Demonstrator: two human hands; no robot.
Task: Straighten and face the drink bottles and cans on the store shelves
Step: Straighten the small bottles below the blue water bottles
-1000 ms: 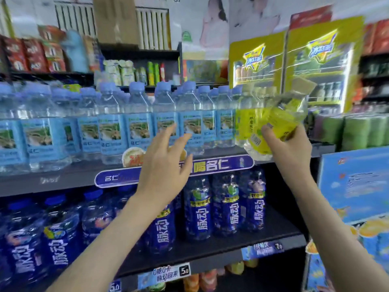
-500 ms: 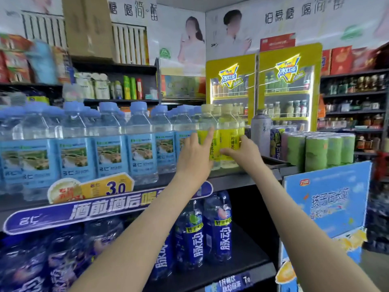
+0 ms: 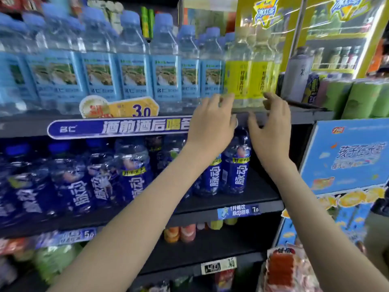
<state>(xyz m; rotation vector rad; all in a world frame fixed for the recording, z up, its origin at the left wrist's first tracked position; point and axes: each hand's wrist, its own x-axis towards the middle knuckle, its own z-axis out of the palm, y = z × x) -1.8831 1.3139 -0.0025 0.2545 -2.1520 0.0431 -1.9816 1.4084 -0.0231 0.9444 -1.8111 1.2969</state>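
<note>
Yellow-labelled clear plastic bottles (image 3: 251,79) back upright on dark metal shelf (image 3: 305,115), labels forward. Left grip (image 3: 210,127), right grip (image 3: 270,131) released, fingers loose, empty. Section judged faced.

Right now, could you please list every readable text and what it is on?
"3.0": yellow price tag
"酒前酒后喝": blue shelf banner
"脉动": dark blue plastic bottles
"7.0": blue shelf-edge tag
"5.0": lower shelf-edge tag
"冰红茶": yellow cooler sign
Yellow bottle labels: too blurred.

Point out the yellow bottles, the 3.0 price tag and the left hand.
yellow bottles (image 3: 237,81): head view, left one's label
3.0 price tag (image 3: 126,108): head view, yellow part
left hand (image 3: 210,127): head view, back of hand
</note>
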